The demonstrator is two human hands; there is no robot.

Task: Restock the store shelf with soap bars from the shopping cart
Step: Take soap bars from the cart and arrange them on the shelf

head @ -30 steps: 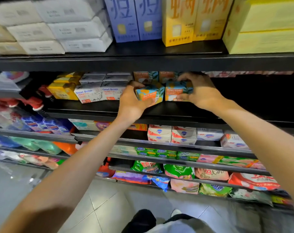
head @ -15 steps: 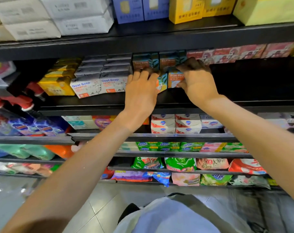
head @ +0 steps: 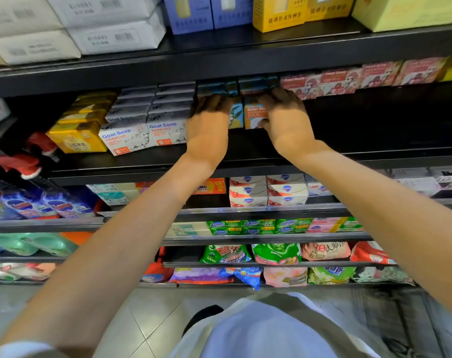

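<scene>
Two orange-and-blue Goat Soap boxes stand side by side on the dark middle shelf [head: 361, 157], under a row of like boxes [head: 256, 82]. My left hand [head: 207, 125] lies over the left soap box [head: 235, 115], fingers reaching across its front and top, so only its right edge shows. My right hand [head: 287, 120] holds the right soap box [head: 253, 115], fingers on top and thumb at its lower corner. The shopping cart is out of view.
White Goat Soap boxes [head: 145, 135] and yellow boxes [head: 78, 140] stand left of my hands, pink boxes [head: 348, 78] to the upper right. The shelf to the right of my right hand is dark and bare. Lower shelves hold soap packs [head: 266, 189] and detergent bags [head: 274, 254].
Both hands have pushed the two soap boxes deeper into the shelf, up against the stacked row. The view has tipped downward and nearer to the shelf.
</scene>
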